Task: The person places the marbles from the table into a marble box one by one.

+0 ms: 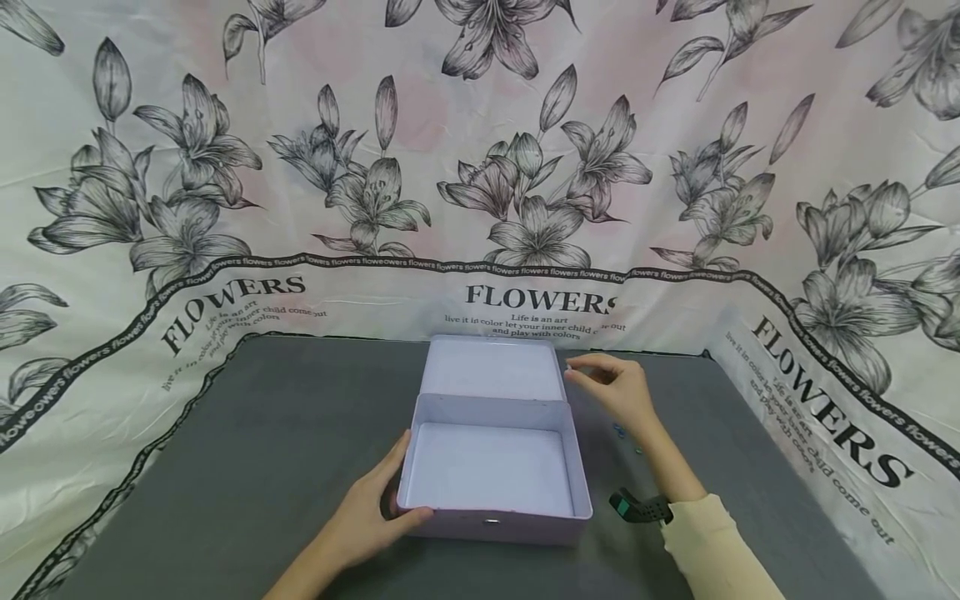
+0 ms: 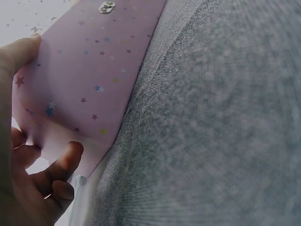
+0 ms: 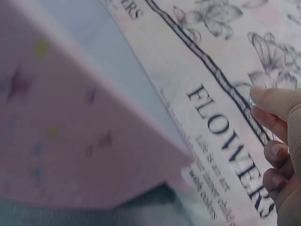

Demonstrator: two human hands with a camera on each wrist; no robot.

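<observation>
While the left hand grips the near left corner of the box on the table, the right hand pinches a small clear piece right of the far lid.

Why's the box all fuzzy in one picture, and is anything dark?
In the right wrist view, the box and its star prints are blurry, perhaps from being too close; in the left wrist view, the stars look sharper, but the left hand's lower fingers look dark; in the head view, the box looks clear.
</observation>
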